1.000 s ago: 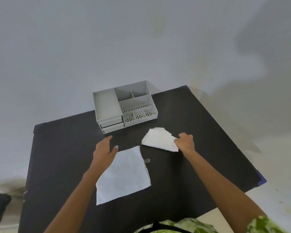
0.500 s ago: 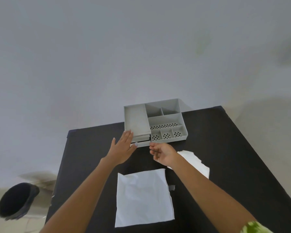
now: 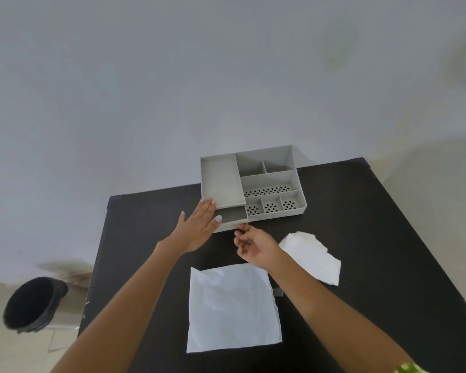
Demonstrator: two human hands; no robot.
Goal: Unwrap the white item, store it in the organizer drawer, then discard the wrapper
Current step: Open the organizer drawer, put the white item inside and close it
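A grey organizer (image 3: pixel 269 179) stands at the far side of the black table (image 3: pixel 374 224). Its top drawer (image 3: pixel 233 215) at the front left is pulled partly out and looks empty. My left hand (image 3: pixel 199 228) lies flat, fingers together, against the organizer's front left corner beside the drawer. My right hand (image 3: pixel 254 244) has its fingertips pinched at the drawer's front edge. A flat white square sheet (image 3: pixel 233 305) lies near me between my forearms. A torn white piece (image 3: pixel 311 255) lies to the right of my right wrist.
A black bin (image 3: pixel 33 302) stands on the floor to the left of the table. A small grey scrap (image 3: pixel 277 292) lies at the square sheet's right edge. The wall rises right behind the organizer.
My right hand let go of the torn white piece and moved to the drawer front; the drawer has slid out. My left hand moved up against the organizer. The camera tilted and shifted.
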